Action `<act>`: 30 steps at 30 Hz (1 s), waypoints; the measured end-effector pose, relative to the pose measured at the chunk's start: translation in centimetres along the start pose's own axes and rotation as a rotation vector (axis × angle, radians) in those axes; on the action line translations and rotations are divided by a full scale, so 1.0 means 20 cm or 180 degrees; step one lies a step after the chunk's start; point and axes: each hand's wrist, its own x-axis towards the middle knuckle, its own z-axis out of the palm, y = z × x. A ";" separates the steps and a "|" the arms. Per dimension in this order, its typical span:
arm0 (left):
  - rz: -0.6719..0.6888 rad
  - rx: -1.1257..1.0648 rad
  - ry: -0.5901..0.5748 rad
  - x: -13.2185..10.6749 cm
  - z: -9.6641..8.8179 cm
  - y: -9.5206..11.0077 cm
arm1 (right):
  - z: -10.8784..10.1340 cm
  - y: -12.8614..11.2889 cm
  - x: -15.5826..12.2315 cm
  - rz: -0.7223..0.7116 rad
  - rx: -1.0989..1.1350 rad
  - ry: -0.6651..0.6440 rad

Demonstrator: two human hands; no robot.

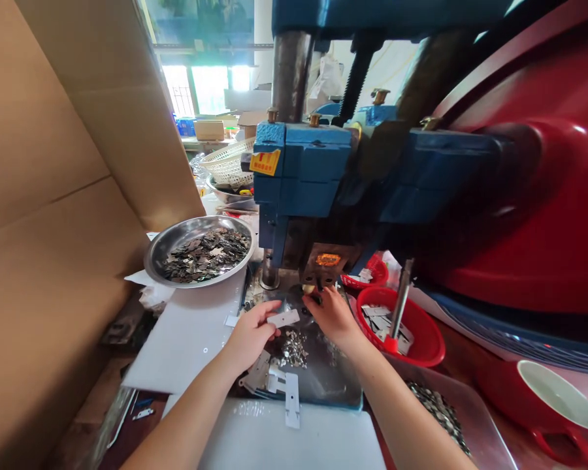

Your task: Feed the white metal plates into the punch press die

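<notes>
Between the thumb and fingers of my left hand [249, 336] is a flat metal plate [284, 318] with small holes. My right hand [333, 313] reaches under the head of the blue press [298, 170], its fingers bent close to the tooling; what the fingertips hold, if anything, is hidden there. Small round metal bits [294, 349] lie heaped on the dark press bed [330, 382] between my hands. Several more metal plates [293, 398] lie near my left wrist, one poking over the front edge of the bed.
A steel bowl [151, 264] of dark metal pieces stands left. Right of the press are a red basket [434, 346] with metal plates, an upright rod [402, 297], a tray of metal bits [441, 414] and a red mug [558, 398]. A large red flywheel [529, 215] fills the right side; cardboard [53, 228] walls the left.
</notes>
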 end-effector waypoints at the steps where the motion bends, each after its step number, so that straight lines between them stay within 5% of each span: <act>1: -0.0024 -0.0080 -0.0035 0.00 0.00 0.00 | -0.01 0.00 -0.01 0.0005 0.0007 -0.0006; 6: -0.0151 -0.0412 -0.0030 -0.01 0.00 0.00 | -0.06 -0.05 -0.15 -0.0005 0.0330 0.0212; 12: -0.0419 -0.1148 -0.0095 -0.04 0.04 0.01 | -0.04 -0.13 -0.36 0.0449 0.1091 -0.0126; 17: -0.0549 -0.1313 0.0351 -0.05 0.09 0.00 | -0.06 -0.19 -0.41 -0.0138 -0.0134 0.0678; 22: -0.0946 -0.2132 -0.0561 -0.08 0.11 -0.01 | -0.07 -0.22 -0.43 -0.1117 -0.0293 0.0277; 26: -0.1181 -0.2111 -0.0879 -0.09 0.09 0.00 | -0.07 -0.17 -0.41 -0.0683 0.0069 0.0467; 30: -0.1351 -0.1918 -0.0856 -0.09 0.08 0.00 | -0.08 -0.13 -0.40 -0.0599 0.0382 -0.0128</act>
